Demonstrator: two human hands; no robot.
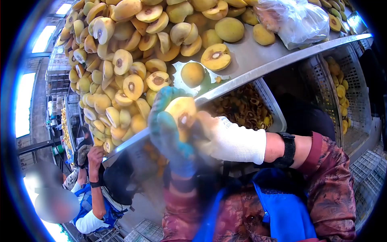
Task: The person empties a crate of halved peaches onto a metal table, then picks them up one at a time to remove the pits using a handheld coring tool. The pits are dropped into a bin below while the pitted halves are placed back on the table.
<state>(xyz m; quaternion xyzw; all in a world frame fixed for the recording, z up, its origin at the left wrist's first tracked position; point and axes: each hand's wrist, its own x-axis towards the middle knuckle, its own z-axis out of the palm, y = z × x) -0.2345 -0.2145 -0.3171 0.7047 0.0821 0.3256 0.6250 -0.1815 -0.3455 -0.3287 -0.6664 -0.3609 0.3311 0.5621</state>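
A yellow peach half (180, 109), its cut face and pit area showing, is in my left hand (168, 128). That hand wears a blue-green glove, and its fingers curl around the fruit near the table edge. Against the peach's right side is my right hand (231, 139) in a white knit glove. Its fingers are closed and blurred, and whatever they hold is hidden. Just beyond both hands, halved peaches (133, 86) lie heaped on the metal table (258, 74). A whole-looking peach (192, 74) and a cut half (216, 57) lie nearer the rim.
Under the table edge is a bin (278, 115) of dark pits and scraps (242, 103). A white crate (356, 80) with yellow pieces stands at right. A plastic bag (296, 22) lies on the table. Another person's hand (96, 155) is at the table's left edge.
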